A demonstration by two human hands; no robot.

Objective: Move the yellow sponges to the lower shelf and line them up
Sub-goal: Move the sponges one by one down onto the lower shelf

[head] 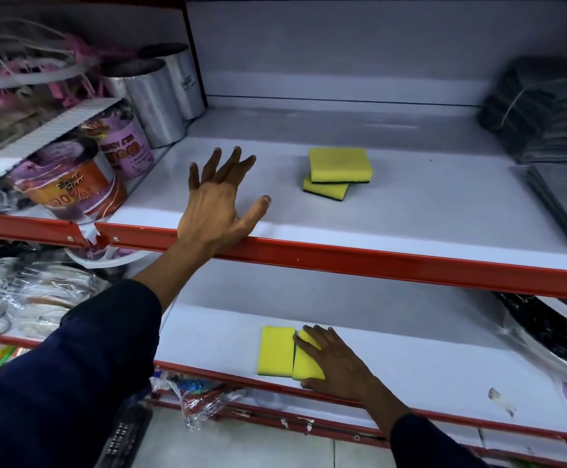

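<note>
Head view: right hand flat on second sponge beside first sponge, may skew it; left hand splayed, empty, left of stacked pair.

Two sponges stacked above, two below

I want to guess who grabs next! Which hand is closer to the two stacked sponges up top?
Left. The left hand is open on the upper shelf, beside the stacked sponges but not touching. The right hand is down on the lower shelf, resting on a sponge.
</note>
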